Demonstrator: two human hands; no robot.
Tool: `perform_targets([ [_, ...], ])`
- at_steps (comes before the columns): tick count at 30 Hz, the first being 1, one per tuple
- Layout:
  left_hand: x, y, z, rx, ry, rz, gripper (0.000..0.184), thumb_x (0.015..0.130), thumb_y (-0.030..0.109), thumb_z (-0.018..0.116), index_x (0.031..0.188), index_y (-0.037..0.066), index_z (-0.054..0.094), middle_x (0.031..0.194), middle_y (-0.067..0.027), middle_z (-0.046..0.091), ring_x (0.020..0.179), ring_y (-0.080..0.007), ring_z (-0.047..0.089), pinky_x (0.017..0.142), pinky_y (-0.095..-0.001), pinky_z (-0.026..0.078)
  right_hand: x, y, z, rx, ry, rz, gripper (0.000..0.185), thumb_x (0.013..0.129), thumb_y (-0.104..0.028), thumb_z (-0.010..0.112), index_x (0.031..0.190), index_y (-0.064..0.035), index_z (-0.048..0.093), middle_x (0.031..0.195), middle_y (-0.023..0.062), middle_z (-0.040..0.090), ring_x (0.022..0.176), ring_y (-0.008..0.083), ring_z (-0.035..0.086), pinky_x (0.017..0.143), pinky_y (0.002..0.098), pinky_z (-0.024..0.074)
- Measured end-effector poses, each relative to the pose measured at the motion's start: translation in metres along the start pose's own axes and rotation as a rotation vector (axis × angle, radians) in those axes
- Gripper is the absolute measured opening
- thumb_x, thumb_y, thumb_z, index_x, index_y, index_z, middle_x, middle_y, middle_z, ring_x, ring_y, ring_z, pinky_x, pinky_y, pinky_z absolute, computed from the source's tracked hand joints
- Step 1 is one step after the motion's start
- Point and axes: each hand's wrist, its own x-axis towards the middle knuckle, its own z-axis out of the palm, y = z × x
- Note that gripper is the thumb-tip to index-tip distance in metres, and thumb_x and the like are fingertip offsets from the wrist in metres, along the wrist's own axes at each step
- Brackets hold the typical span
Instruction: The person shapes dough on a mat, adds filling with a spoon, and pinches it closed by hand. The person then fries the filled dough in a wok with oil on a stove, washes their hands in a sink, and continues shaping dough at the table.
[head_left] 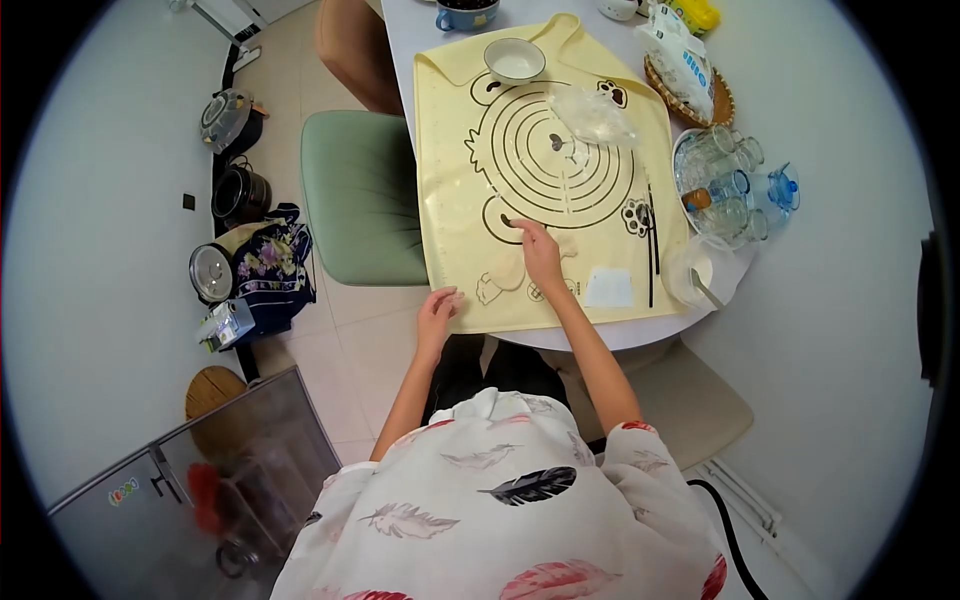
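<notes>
In the head view, clock directions run from the centre of the cream mat (455,190), which lies on the table and bears a printed bear face. At 6 o'clock the right hand (540,258) reaches over it, index finger stretched toward a printed ear; whether it touches, or the other fingers grip anything, I cannot tell. At 7 o'clock the left hand (437,315) is at the mat's edge, fingers curled; its grip cannot be told either. A white bowl (515,64) sits near 11, a clear plastic bag (597,118) at 1, dark chopsticks (653,245) at 4, a white square (608,288) at 5.
</notes>
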Motion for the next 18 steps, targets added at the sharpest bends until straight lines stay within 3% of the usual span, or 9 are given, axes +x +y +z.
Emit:
perform_targets([
  [2,0.003,-0.003,0.008,0.085,-0.043,-0.027,0.028,0.086,0.005,0.041,0.110,0.000,0.054,0.103,-0.0082,0.058,0.092,-0.0146,0.057,0.082,-0.0264,0.046,-0.015,0.011,0.002,-0.443,-0.104,-0.301,0.033,0.078,0.002,0.043,0.110,0.0013,0.052,0.101,0.0184,0.057,0.101,0.0339,0.051,0.091,0.0371,0.0384],
  [6,0.010,-0.005,0.019,0.112,-0.108,-0.157,0.027,0.087,0.008,0.042,0.110,0.002,0.053,0.102,-0.0072,0.059,0.089,-0.0135,0.057,0.079,-0.0259,0.047,-0.034,0.013,0.009,-0.744,-0.226,-0.339,0.042,0.069,0.005,0.048,0.109,-0.0006,0.054,0.116,0.0142,0.050,0.109,0.0295,0.045,0.089,0.0396,0.0374],
  [11,0.007,0.003,0.027,-0.012,-0.203,-0.343,0.023,0.087,0.010,0.044,0.108,0.003,0.053,0.098,-0.0067,0.061,0.085,-0.0141,0.059,0.079,-0.0263,0.047,-0.024,-0.001,0.012,-0.768,-0.322,-0.239,0.040,0.063,0.000,0.054,0.103,-0.0017,0.053,0.103,0.0128,0.049,0.098,0.0297,0.045,0.081,0.0401,0.0388],
  [13,0.004,0.004,0.032,-0.083,-0.256,-0.416,0.022,0.087,0.011,0.044,0.107,0.003,0.052,0.097,-0.0065,0.061,0.084,-0.0144,0.059,0.078,-0.0265,0.048,-0.019,-0.009,0.012,-0.794,-0.399,-0.178,0.031,0.062,-0.001,0.056,0.092,-0.0020,0.053,0.099,0.0138,0.048,0.096,0.0308,0.045,0.078,0.0397,0.0396],
  [16,0.006,-0.004,0.034,-0.096,-0.285,-0.441,0.022,0.088,0.011,0.044,0.107,0.004,0.051,0.100,-0.0083,0.060,0.085,-0.0153,0.059,0.080,-0.0262,0.047,-0.021,0.004,0.016,-0.784,-0.346,-0.315,0.023,0.062,-0.001,0.057,0.084,-0.0027,0.052,0.097,0.0146,0.049,0.095,0.0313,0.046,0.076,0.0404,0.0404],
  [18,0.008,-0.007,0.034,-0.198,-0.354,-0.463,0.024,0.089,0.013,0.041,0.108,0.002,0.050,0.104,-0.0119,0.059,0.092,-0.0188,0.059,0.084,-0.0284,0.047,-0.022,-0.005,0.012,-0.786,-0.397,-0.253,0.022,0.062,-0.003,0.059,0.083,-0.0030,0.053,0.095,0.0148,0.050,0.094,0.0316,0.046,0.076,0.0407,0.0407],
])
